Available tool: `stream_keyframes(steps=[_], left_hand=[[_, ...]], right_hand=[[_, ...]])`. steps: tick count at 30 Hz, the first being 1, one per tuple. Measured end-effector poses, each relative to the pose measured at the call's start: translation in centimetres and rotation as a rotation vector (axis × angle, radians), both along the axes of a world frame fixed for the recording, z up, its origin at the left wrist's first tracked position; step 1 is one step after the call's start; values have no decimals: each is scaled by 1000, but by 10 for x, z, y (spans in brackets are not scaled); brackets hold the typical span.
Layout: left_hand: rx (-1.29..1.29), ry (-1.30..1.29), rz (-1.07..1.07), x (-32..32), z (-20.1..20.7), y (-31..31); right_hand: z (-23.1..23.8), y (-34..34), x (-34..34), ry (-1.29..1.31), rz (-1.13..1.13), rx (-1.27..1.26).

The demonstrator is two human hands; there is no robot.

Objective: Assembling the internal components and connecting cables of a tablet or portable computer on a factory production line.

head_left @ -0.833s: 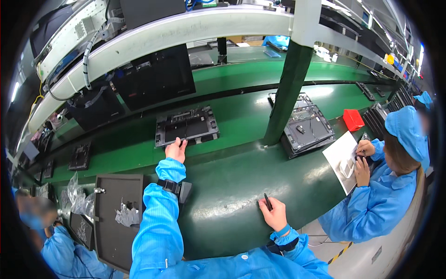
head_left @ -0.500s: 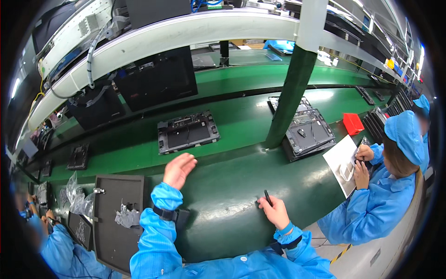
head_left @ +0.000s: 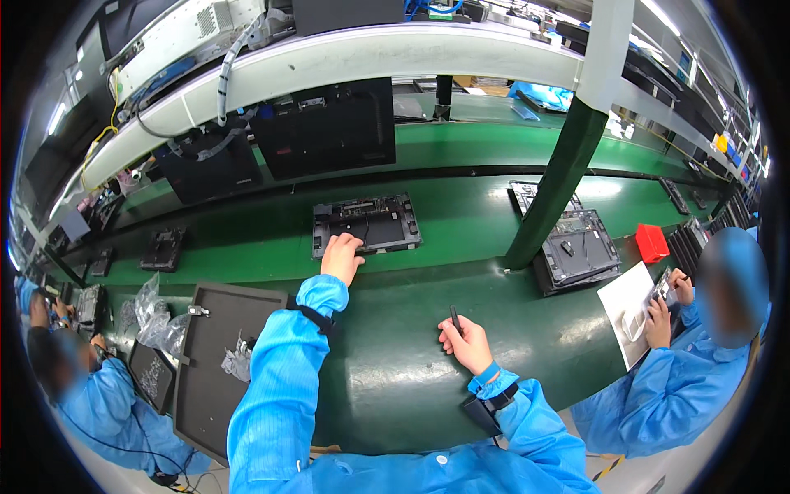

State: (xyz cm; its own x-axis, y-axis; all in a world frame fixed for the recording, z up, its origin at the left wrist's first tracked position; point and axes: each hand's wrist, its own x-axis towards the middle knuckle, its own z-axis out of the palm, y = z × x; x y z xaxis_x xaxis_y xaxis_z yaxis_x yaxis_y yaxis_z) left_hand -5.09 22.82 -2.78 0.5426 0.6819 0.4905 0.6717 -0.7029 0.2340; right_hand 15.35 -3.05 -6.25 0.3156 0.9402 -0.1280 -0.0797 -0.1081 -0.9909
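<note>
Laptop chassis [head_left: 385,233], dark and open, lies on the bright green strip [head_left: 461,222] at the far side, left of the middle. The left hand [head_left: 340,262] reaches to its near edge, fingers loosely bent; whether they grip it, I cannot tell. Nearer and to the right, the right hand [head_left: 471,347] grasps a slim black tool [head_left: 455,318], pointing upward. A dark tray [head_left: 216,403] sits near left; far right, a stack of dark units [head_left: 580,245] stands near a red box [head_left: 652,244]
</note>
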Motion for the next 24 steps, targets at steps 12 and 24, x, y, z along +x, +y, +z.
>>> stream_keyframes(steps=[12,24], left_hand=[[165,55,-58,-1,77,64],[-72,-140,-5,-21,158,129]], right_hand=[[-8,1,10,119,21,66],[0,-1,9,76,55,48]])
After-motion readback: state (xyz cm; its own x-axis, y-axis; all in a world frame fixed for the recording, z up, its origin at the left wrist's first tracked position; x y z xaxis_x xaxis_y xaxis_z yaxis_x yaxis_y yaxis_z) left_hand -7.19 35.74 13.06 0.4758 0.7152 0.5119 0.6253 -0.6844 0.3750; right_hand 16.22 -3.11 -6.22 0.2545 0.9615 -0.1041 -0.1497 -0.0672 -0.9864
